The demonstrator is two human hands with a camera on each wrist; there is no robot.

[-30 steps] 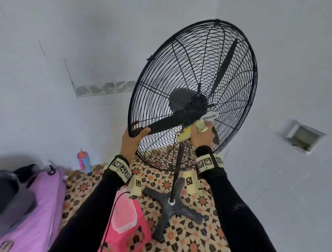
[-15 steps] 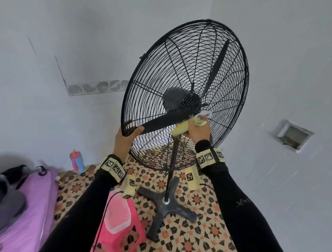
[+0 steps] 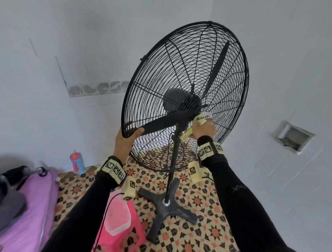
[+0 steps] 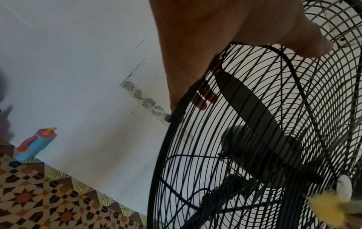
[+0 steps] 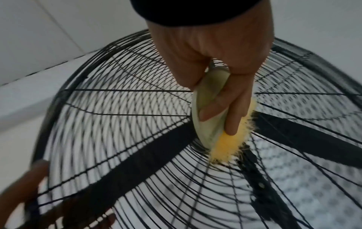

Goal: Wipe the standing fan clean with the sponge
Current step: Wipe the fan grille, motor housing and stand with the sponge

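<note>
Left hand grips wire-mesh standing fan rim as before; right hand clutches fuzzy yellow sponge, now nearer hub.

The patterned tile floor carries the standing fan's cross base, a pink stool, and a blue-and-pink bottle by the wall.

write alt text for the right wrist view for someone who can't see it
A right hand grips a yellow sponge and presses it against the black wire grille of a standing fan, near the centre where the wires meet. Dark fan blades show behind the grille, and the left hand is blurred at the lower-left rim.
</note>
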